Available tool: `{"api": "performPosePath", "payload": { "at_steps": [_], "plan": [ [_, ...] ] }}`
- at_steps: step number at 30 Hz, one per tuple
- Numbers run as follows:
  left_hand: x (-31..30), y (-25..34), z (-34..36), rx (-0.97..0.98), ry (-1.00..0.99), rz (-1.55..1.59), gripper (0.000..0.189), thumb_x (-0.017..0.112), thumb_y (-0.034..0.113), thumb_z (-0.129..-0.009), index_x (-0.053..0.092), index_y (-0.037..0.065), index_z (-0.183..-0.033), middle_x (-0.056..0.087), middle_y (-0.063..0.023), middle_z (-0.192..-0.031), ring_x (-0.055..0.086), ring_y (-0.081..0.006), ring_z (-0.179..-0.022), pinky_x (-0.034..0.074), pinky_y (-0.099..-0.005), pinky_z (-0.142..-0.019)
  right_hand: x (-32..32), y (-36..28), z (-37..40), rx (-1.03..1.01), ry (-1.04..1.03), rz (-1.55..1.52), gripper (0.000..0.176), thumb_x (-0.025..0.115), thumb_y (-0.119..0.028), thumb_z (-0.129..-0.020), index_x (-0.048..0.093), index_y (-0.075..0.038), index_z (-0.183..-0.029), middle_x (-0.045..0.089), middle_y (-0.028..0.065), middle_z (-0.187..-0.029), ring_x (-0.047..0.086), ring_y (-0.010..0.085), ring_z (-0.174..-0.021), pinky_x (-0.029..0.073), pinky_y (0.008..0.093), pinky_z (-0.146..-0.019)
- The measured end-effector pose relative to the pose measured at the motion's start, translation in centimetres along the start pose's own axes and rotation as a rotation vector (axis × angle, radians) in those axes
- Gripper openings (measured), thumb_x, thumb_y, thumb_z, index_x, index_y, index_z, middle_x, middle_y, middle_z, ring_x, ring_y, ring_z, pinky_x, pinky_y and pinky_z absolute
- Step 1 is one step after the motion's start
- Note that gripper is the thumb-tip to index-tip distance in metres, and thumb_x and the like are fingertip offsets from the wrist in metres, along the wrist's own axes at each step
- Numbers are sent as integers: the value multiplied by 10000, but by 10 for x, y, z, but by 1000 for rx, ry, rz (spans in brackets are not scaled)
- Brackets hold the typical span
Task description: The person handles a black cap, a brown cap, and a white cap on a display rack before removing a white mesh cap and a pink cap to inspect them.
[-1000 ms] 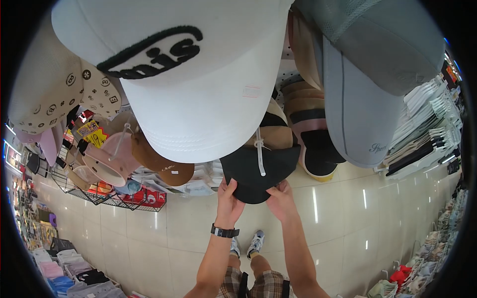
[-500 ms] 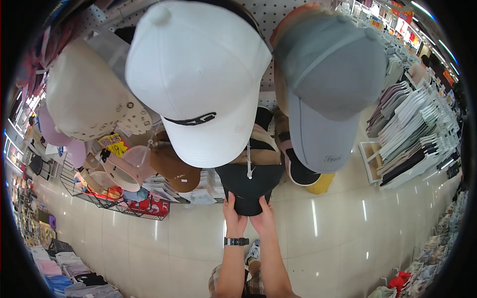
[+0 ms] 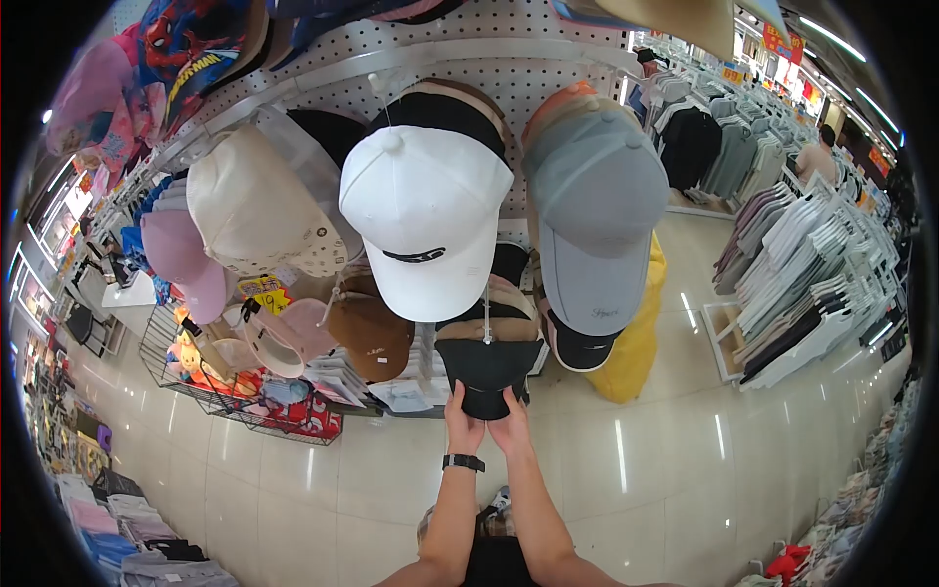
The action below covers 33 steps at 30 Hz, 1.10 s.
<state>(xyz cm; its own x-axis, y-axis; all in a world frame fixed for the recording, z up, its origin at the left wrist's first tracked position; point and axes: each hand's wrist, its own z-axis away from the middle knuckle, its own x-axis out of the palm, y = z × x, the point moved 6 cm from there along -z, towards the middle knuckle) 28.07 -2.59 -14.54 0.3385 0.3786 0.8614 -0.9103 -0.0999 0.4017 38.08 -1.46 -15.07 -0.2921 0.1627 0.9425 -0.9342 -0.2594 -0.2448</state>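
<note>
Low on the rack in front of me is a black cap (image 3: 487, 364) at the end of a metal hook, against several beige and dark caps. My left hand (image 3: 464, 423) grips the left side of its brim, thumb on top. On the brim's right side my right hand (image 3: 510, 421) holds in the same way; the fingers underneath are partly hidden. Directly above hangs a white cap (image 3: 425, 205) with a black emblem. A brown cap (image 3: 370, 338) is to the left of the black one, and a grey cap (image 3: 602, 205) to the upper right.
Behind the caps is a white perforated board (image 3: 567, 61). Cream (image 3: 256, 201) and lilac (image 3: 184, 259) caps hang at left, above a wire basket (image 3: 176, 367). Clothes on hangers (image 3: 817, 264) fill a rack at right, where another person (image 3: 820, 154) stands. Yellow fabric (image 3: 631, 338) hangs behind the grey caps.
My view has drawn back from the rack, so the hanging caps look smaller and more of the board shows above. Both hands keep their hold on the black cap's brim.
</note>
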Motion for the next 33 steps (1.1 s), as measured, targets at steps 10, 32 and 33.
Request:
{"api": "performPosePath", "payload": {
  "at_steps": [10,32,33],
  "plan": [
    [-38,-14,-16,-41,-37,-40,382,574,290,-1087,592,63,-1394,639,-83,-1429,586,-260,-1326,421,-427,-1178,-15,-2,-4,112,-89,-9,472,742,-135,-978,588,-83,-1421,646,94,-1420,595,278,-1324,437,474,-1170],
    [-31,-10,-35,-105,-128,51,382,651,216,-1031,579,73,-1377,645,-127,-1414,578,-317,-1352,411,-485,-1196,-17,-11,-29,221,-83,-20,560,608,-425,-1053,556,-51,-1467,605,133,-1486,556,330,-1386,400,503,-1208],
    [-30,-10,-37,-107,-131,48,380,652,213,-1028,576,77,-1374,643,-132,-1415,574,-327,-1356,405,-498,-1199,-15,-12,-30,220,-82,-10,572,605,-438,-1053,552,-52,-1472,600,131,-1492,553,333,-1389,397,506,-1210]
  ]
}}
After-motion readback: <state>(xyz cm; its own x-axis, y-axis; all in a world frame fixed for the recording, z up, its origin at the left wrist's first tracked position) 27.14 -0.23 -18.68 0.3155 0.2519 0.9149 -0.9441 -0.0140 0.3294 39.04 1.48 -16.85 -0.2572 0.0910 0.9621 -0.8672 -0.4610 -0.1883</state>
